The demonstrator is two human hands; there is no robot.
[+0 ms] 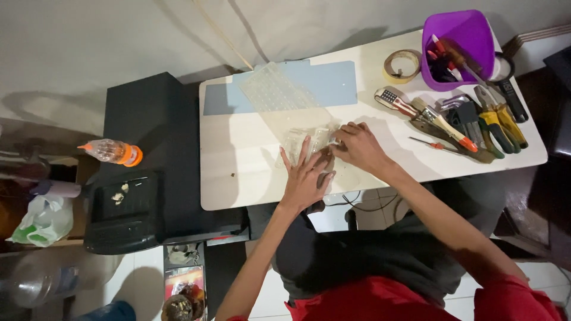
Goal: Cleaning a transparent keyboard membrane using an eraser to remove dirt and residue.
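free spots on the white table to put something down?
Bare: the near-left table, between the blue sheet and the front edge, left of the left hand. A strip below the red screwdriver. Crowded: far right, tools and purple bin.

We see a white table against a pale wall, a black cabinet beside it, tiled floor below.

A pale desk carries a blue sheet far left, clear plastic pieces in the middle, and a tape roll, purple bin and hand tools right.
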